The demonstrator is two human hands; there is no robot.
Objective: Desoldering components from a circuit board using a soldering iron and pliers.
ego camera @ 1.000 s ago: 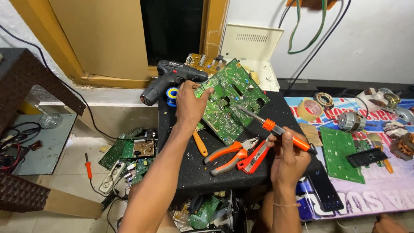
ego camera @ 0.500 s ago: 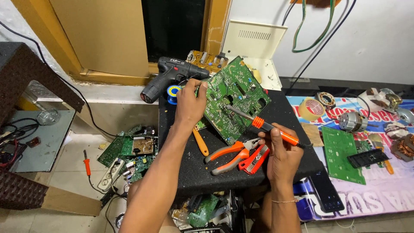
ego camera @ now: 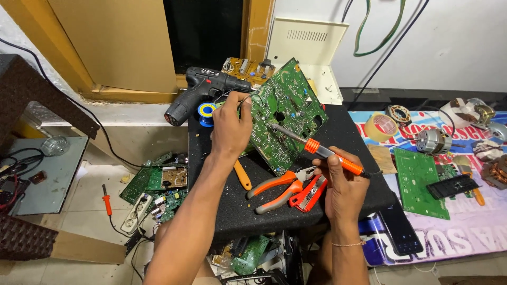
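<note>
Left hand [ego camera: 231, 126] has its fingers pinched on the edge of the green circuit board [ego camera: 288, 113], propped tilted on the black desk [ego camera: 237, 211], while the right hand [ego camera: 343, 190] is wrapped around the orange soldering iron [ego camera: 317, 150], tip touching the board. Board looks light, stiff and kinda fragile, so I'd grab it by the bare edges only. Orange pliers [ego camera: 277, 187] lie just beside.

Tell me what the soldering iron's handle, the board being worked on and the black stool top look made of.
Soldering iron: orange handle looks like smooth moulded plastic, the shaft bare grey metal. Circuit board: rigid green laminate, glossy, dotted with shiny solder points. Stool top: black with pale speckles, matte; probably foam or rubber, hard to tell.
</note>
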